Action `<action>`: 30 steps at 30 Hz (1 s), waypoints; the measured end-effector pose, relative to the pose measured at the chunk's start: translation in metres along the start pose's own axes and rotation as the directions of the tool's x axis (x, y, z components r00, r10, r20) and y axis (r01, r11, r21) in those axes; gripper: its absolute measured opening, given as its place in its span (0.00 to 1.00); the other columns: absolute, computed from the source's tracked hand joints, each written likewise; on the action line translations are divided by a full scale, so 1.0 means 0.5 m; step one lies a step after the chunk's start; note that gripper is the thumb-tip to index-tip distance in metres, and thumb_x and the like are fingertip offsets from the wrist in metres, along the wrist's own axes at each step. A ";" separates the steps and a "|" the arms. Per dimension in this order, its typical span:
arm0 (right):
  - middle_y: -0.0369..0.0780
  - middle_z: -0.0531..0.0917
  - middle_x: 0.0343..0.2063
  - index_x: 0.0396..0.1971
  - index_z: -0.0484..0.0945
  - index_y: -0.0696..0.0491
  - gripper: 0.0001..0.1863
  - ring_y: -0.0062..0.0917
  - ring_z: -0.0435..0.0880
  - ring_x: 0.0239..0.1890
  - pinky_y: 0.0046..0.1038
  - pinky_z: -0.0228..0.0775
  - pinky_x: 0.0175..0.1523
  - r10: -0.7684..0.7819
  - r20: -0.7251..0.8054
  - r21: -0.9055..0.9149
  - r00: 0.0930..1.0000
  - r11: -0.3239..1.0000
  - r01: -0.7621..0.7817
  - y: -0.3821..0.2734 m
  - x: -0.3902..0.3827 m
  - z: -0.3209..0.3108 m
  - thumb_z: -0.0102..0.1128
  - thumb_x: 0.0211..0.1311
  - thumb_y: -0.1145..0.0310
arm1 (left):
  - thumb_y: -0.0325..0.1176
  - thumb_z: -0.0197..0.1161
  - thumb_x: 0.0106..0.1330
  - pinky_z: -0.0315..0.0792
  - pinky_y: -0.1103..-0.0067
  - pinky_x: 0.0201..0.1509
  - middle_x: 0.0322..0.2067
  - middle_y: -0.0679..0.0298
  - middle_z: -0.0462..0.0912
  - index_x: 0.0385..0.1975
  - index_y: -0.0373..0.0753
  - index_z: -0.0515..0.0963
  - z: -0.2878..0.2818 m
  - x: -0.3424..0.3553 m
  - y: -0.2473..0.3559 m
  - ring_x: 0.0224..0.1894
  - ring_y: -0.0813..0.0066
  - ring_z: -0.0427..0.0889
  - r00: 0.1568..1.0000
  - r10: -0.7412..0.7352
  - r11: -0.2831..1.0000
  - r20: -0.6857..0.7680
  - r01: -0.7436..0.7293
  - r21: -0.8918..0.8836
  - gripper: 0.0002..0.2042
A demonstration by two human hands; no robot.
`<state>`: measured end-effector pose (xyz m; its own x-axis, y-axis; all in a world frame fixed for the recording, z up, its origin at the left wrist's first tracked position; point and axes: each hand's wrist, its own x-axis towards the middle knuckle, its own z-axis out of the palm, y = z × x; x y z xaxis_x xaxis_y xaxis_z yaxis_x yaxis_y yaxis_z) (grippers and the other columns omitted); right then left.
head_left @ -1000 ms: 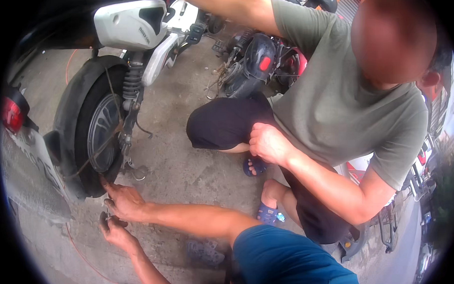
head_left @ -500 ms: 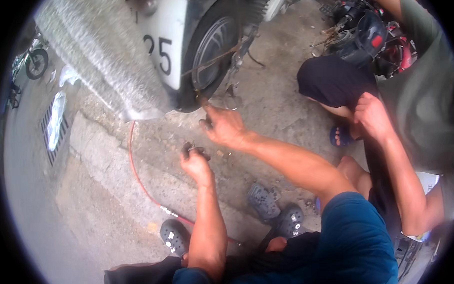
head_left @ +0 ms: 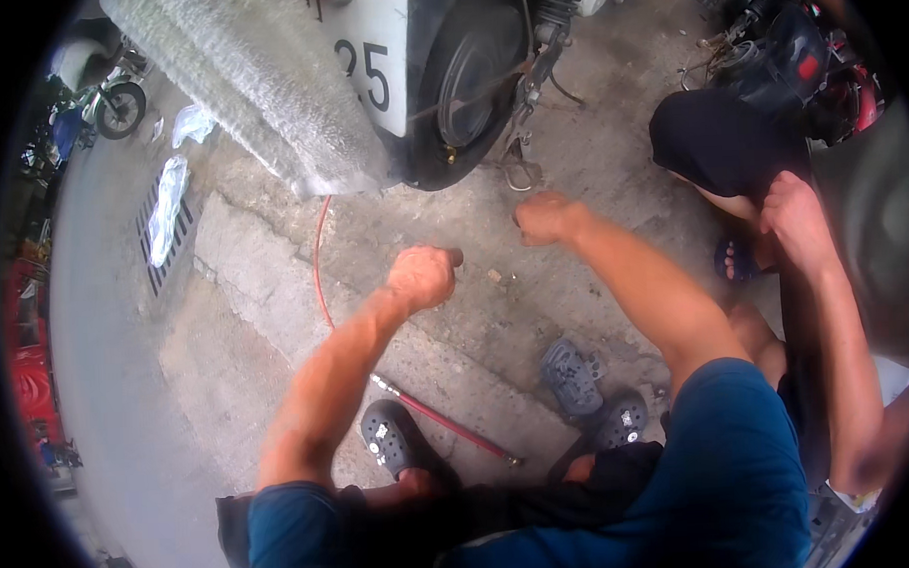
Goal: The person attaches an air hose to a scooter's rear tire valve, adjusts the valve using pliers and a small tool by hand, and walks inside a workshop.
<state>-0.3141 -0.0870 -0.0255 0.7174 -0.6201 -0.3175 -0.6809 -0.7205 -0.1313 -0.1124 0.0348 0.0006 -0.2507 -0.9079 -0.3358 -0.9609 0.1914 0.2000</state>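
Contact broken: the right hand [head_left: 547, 221], at the tire half a second earlier, is now off the wheel [head_left: 464, 63], just in front of its brassy fitting [head_left: 451, 156]. The left hand [head_left: 422, 275] sits nearby; fingers hidden, neither grip's state can be told.

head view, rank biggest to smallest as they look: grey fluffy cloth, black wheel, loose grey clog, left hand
1. Grey fluffy cloth
2. Black wheel, partly hidden
3. Loose grey clog and left hand: too alike to rank
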 end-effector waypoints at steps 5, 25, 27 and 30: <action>0.47 0.82 0.37 0.31 0.81 0.58 0.14 0.39 0.81 0.40 0.36 0.72 0.46 0.059 0.273 -0.059 0.960 0.997 -0.044 -0.003 0.015 0.021 0.58 0.45 0.66 | 0.26 0.50 0.52 0.72 0.68 0.43 0.32 0.54 0.81 0.37 0.39 0.76 -0.095 -0.133 -0.061 0.38 0.58 0.80 0.902 0.204 0.891 0.381 -0.332 0.310 0.13; 0.48 0.81 0.36 0.33 0.79 0.56 0.17 0.42 0.78 0.42 0.39 0.69 0.46 0.101 0.211 0.003 0.972 0.995 -0.104 0.004 -0.019 -0.008 0.56 0.50 0.58 | 0.27 0.48 0.56 0.72 0.67 0.45 0.34 0.52 0.80 0.37 0.36 0.76 -0.106 -0.030 -0.074 0.42 0.57 0.79 0.967 0.219 0.919 0.129 -0.249 0.306 0.12; 0.48 0.80 0.35 0.34 0.78 0.55 0.17 0.43 0.78 0.42 0.40 0.69 0.45 0.095 0.215 -0.014 0.972 0.995 -0.094 0.003 -0.028 -0.009 0.56 0.52 0.57 | 0.28 0.48 0.56 0.72 0.67 0.45 0.34 0.52 0.80 0.37 0.36 0.76 -0.105 -0.024 -0.061 0.42 0.57 0.79 0.962 0.232 0.915 0.143 -0.266 0.305 0.12; 0.49 0.81 0.35 0.32 0.80 0.57 0.16 0.42 0.79 0.41 0.39 0.70 0.48 0.066 0.164 -0.048 0.984 0.997 -0.059 0.018 -0.041 0.006 0.56 0.49 0.60 | 0.28 0.48 0.57 0.72 0.66 0.45 0.33 0.52 0.81 0.37 0.36 0.76 -0.091 -0.026 -0.038 0.42 0.56 0.79 0.946 0.263 0.905 0.187 -0.310 0.293 0.12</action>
<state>-0.3352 -0.0797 -0.0228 0.6372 -0.6071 -0.4748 -0.7140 -0.6970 -0.0670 -0.0855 0.0257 0.0429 -0.5122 -0.7391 -0.4375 -0.8260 0.5634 0.0153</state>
